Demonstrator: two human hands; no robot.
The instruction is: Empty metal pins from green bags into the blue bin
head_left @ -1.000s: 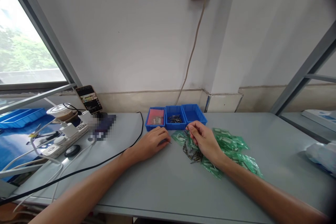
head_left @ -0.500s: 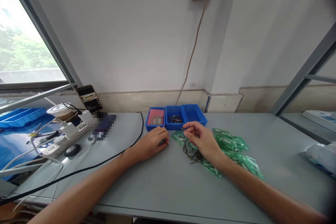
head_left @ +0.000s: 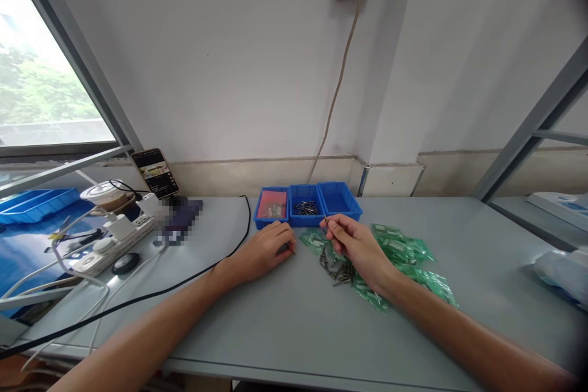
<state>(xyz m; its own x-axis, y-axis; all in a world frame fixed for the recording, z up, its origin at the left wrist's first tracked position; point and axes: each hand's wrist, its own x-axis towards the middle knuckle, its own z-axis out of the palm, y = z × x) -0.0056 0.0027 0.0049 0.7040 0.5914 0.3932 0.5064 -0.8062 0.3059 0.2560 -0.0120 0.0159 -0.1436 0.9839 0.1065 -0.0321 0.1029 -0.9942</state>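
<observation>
My right hand (head_left: pixel 351 245) pinches a small thin metal pin (head_left: pixel 326 219) between thumb and fingertips, just in front of the blue bins. Beneath it lies a pile of small metal pins (head_left: pixel 342 274) on green plastic bags (head_left: pixel 404 248). My left hand (head_left: pixel 269 251) rests on the table, fingers curled, with a thin dark tip showing by the fingertips; what it belongs to is too small to name. Behind the hands stand three blue bins: the left bin (head_left: pixel 257 218) holds a pink sheet and a clear bag, the middle bin (head_left: pixel 305 220) holds metal pins (head_left: pixel 305 208), and the right bin (head_left: pixel 354 213) shows a bare floor.
A black cable (head_left: pixel 184 285) crosses the grey table (head_left: pixel 275 331) left of my left arm. Further left are a power strip (head_left: pixel 98 256), a lidded cup (head_left: pixel 108 196) and a propped phone (head_left: pixel 156 173). A plastic-wrapped bundle (head_left: pixel 563 275) lies at the far right.
My right hand has shifted slightly and turned, so the pin in it now points up toward the bins. My left hand has stayed nearly still.
</observation>
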